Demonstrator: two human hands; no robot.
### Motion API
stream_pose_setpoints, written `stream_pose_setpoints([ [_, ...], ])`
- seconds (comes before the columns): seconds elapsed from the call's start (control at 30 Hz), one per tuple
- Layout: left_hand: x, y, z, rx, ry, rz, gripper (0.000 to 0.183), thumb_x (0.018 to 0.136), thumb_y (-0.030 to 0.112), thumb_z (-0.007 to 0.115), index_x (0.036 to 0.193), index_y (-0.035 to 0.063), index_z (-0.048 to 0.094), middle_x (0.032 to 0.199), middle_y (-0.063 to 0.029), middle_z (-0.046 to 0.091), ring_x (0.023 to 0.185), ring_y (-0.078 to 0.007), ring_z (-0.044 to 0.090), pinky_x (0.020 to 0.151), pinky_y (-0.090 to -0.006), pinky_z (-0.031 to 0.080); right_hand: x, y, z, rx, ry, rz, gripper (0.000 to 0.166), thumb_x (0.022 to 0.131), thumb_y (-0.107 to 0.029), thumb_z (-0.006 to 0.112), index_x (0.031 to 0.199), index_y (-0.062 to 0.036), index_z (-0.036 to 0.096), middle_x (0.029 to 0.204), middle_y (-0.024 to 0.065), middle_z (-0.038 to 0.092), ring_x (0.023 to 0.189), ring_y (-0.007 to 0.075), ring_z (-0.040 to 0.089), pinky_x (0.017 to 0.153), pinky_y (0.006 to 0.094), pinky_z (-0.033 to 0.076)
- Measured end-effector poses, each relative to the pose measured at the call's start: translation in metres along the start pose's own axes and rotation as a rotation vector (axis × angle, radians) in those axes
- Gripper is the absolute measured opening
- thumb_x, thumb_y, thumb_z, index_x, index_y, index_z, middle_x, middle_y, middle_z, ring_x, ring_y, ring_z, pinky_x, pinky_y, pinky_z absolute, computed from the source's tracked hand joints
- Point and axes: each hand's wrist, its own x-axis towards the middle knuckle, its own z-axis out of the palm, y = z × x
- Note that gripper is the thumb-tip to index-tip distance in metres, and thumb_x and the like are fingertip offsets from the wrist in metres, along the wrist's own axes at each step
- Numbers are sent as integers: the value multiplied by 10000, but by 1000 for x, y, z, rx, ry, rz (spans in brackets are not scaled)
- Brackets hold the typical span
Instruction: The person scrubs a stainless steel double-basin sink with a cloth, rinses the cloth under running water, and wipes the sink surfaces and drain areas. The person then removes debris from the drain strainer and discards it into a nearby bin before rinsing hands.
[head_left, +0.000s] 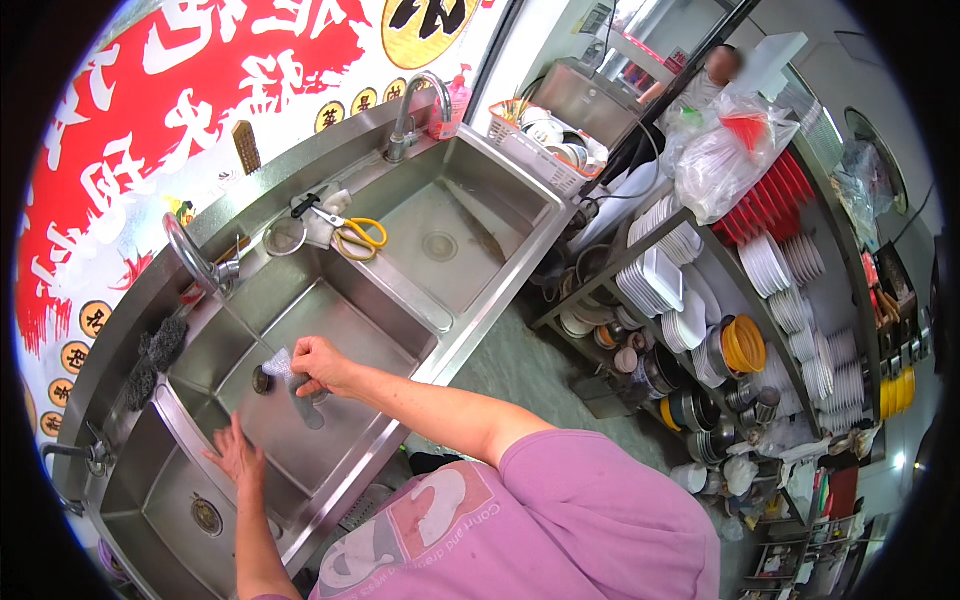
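Observation:
My right hand (324, 366) pinches a small pale, mesh-like piece (279, 364) over the middle sink basin (360, 352). It may be a scourer or cloth; its exact kind is unclear. A thin stream of water from the curved tap (184, 247) falls onto it, close to the dark drain (262, 379). My left hand (238, 456), fingers spread and holding nothing, hovers near the divider (184, 427) between the middle and left basins. Yellow-handled scissors (360, 238), a round strainer (285, 235) and a whitish cloth (330, 214) lie on the ledge beside the right basin.
A long brownish, fish-like object (476, 229) lies in the right basin (405, 255). Dark scrubbers (156, 360) rest on the back ledge. A pink pump bottle (452, 105) stands by the far tap. Rightward are a dish basket (544, 150), a plate rack (660, 285) and a person (705, 86).

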Motion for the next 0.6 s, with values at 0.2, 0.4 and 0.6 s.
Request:
stream_pose_setpoints([
  [0.2,43,108,-48,-1408,-397,141,527,759,53,716,1268,61,580,991,-7,627,936,-109,571,834,-279,456,10,-5,2,-176,73,-29,113,794,-35,632,798,-57,521,757,35,542,638,128,567,469,293,574],
  [0.4,83,109,-59,-1371,-236,235,186,771,37,720,894,64,582,778,62,535,689,-52,473,616,-232,386,25,-37,-2,-325,155,-231,180,752,-13,648,715,-59,479,703,37,545,583,119,556,423,282,521],
  [0.6,91,93,-73,-399,-232,461,196,708,132,757,885,63,710,672,-43,605,687,-105,567,663,-307,457,26,-54,-2,-277,157,-335,200,743,18,645,709,-54,462,692,38,530,569,122,559,449,293,536],
])
